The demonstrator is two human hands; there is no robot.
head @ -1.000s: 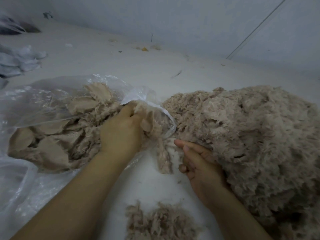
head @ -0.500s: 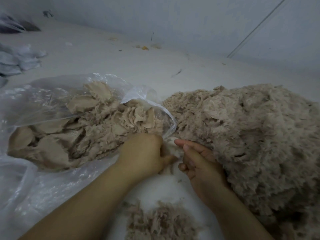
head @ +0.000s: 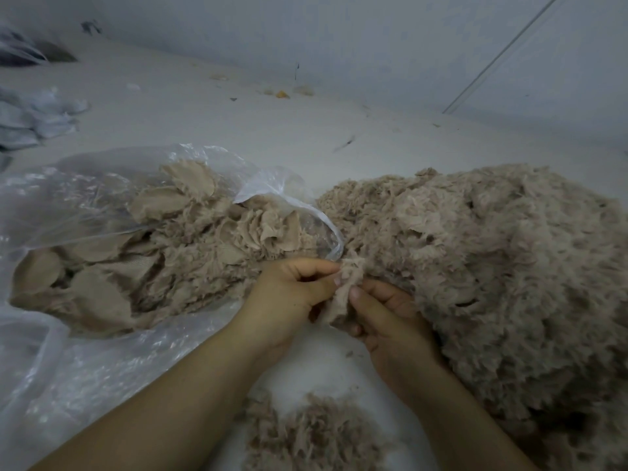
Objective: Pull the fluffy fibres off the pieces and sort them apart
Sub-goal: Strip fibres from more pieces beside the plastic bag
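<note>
Both hands — left hand [head: 289,294], right hand [head: 384,317] — pinch one fluffy piece [head: 343,294] between the plastic bag [head: 102,198] and the fibre heap [head: 492,266] — stripping seems underway; next, pull apart firmly.

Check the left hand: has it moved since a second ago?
Yes. The left hand has come out of the clear plastic bag towards the camera and now pinches a beige fluffy piece with the right hand.

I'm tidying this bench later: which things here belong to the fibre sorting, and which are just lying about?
In the job: the fluffy piece in both hands' grip, the big fluffy heap, the plastic bag of stripped pieces, the loose fibre tuft.

Lying about: grey cloths, yellow scraps.
</note>
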